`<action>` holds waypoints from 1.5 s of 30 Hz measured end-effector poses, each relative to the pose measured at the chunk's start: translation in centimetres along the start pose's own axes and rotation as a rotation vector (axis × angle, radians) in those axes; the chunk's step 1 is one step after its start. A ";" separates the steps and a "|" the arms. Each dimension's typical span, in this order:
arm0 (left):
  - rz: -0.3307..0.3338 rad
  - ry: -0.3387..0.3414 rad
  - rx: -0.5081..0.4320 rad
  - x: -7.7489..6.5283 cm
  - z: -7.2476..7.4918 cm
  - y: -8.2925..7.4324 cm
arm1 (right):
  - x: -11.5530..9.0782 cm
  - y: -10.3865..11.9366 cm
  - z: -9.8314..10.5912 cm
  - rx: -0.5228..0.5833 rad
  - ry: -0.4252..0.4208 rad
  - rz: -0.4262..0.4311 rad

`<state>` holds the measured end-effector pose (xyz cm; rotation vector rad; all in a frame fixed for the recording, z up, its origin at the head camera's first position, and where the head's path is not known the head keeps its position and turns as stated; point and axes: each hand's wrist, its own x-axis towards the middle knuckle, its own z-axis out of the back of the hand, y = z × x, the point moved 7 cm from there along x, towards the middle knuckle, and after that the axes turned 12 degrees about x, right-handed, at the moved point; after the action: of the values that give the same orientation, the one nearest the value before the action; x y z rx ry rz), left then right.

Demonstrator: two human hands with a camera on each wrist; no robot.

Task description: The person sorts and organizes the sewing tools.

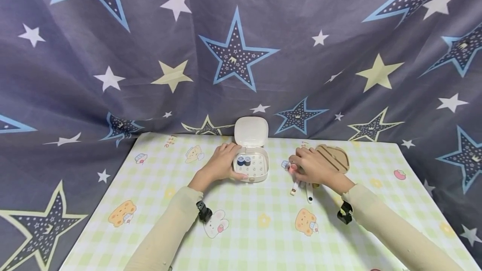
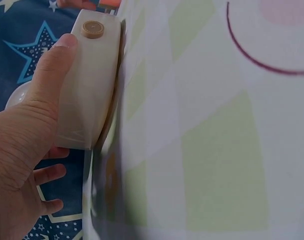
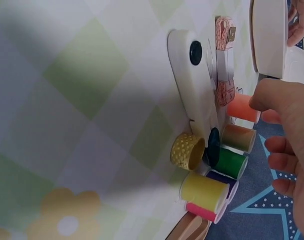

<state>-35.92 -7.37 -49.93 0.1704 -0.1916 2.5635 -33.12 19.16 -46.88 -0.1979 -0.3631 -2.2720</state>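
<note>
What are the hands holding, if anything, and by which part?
The left hand grips the white box by its left side. The right hand is at the orange spool; whether it grips can't be told.

The left grip (image 1: 222, 163) is lying along the left side of the box (image 1: 260, 178), whose lid (image 1: 251, 131) is standing behind its base. Two spools (image 1: 241, 161) are sitting inside, toward the left grip. Right of the box, the right grip (image 1: 313, 165) is holding a thread spool (image 3: 240, 107). In front of that grip, the tape measure (image 3: 225, 65) is lying leftmost, the tool (image 3: 185, 65) just right of it, the thimble (image 3: 180, 151) beside the tool's far end. More spools (image 3: 204, 192) are lying below the right grip. Behind and right of it, the tray (image 1: 340, 156) is resting on the desk (image 1: 271, 198).
</note>
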 end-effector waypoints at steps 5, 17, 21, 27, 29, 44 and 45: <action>-0.005 -0.011 0.002 -0.2 0.1 0.0 | 0.0 0.3 0.0 -0.001 0.015 -0.004; -0.002 0.001 0.012 -0.1 -0.1 0.0 | 0.2 0.4 0.0 -0.022 0.003 0.006; -0.002 -0.003 0.014 -0.1 0.0 0.0 | 0.5 0.6 0.3 -0.035 -0.003 0.014; -0.002 -0.010 0.012 -0.1 0.0 0.1 | 0.9 1.0 0.7 -0.025 -0.016 0.021; -0.002 -0.007 0.013 0.0 -0.1 0.1 | 1.1 1.2 0.8 -0.018 -0.023 0.026; -0.003 0.007 0.019 0.1 -0.1 0.2 | 3.4 2.1 2.9 0.041 -0.104 0.040; -0.003 0.006 0.018 0.0 -0.1 0.2 | 3.5 2.1 3.0 0.041 -0.108 0.044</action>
<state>-36.05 -7.46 -50.05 0.1695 -0.1659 2.5634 -33.76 16.34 -42.76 -0.3053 -0.4567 -2.2142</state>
